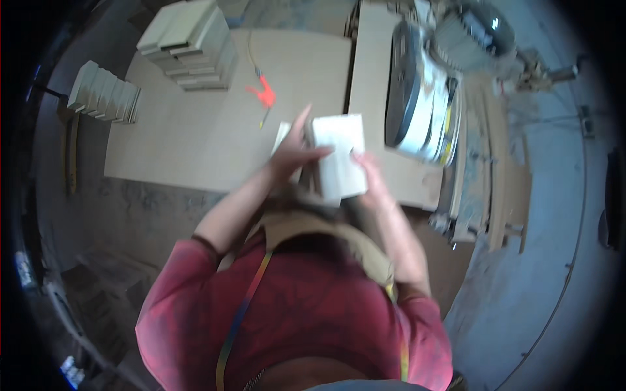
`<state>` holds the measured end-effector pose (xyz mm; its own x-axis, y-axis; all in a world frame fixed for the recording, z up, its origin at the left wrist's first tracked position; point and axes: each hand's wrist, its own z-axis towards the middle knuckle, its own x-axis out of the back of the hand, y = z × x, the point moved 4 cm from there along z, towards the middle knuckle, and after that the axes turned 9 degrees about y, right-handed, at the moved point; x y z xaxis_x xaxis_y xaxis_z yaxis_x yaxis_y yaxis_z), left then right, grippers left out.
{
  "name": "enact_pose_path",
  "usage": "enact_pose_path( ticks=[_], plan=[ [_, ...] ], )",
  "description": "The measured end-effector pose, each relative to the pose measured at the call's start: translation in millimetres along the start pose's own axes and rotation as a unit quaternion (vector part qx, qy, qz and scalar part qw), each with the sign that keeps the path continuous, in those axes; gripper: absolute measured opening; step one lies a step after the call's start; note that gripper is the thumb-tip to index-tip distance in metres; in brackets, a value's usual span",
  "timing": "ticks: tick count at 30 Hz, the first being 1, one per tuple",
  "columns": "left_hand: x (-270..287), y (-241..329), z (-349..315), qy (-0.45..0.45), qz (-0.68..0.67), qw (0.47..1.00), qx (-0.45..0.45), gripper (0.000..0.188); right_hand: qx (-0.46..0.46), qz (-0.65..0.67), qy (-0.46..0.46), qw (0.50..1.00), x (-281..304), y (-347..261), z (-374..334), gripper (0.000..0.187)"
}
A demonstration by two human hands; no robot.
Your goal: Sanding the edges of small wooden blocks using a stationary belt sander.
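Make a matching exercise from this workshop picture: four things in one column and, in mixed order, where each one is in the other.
Things:
1. pale wooden block
2. orange tool
3. stacked boards
4. machine

Places:
A. far left corner of the worktable
B. right of the worktable
C. between the left hand and the right hand
D. lying loose on the tabletop, beyond the hands

Pairs: 1-C, 2-D, 3-A, 4-B

Quick count: two hands, left hand (293, 156) and right hand (373, 179), on one pale wooden block (339, 156). Two stacks of cut boards, one on the table (192, 42), one off its edge (104, 92). One orange tool (263, 94).
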<state>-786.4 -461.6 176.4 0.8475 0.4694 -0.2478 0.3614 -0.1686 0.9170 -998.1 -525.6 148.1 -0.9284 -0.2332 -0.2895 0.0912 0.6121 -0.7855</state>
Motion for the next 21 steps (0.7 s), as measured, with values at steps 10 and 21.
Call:
enact_pose_path(
  ticks=[10, 21],
  plan=[
    [-119.0, -106.7, 12.9, -0.088, -0.094, 0.987, 0.097, 0.058, 0.114, -0.246, 0.167, 0.948, 133.0, -17.9, -31.8, 0.043],
    [-164.1, -154.8, 19.7, -0.040, -0.110, 0.991, 0.063, 0.052, 0.453, -0.521, 0.246, 0.680, 139.2, -17.6, -73.8, 0.046]
  ],
)
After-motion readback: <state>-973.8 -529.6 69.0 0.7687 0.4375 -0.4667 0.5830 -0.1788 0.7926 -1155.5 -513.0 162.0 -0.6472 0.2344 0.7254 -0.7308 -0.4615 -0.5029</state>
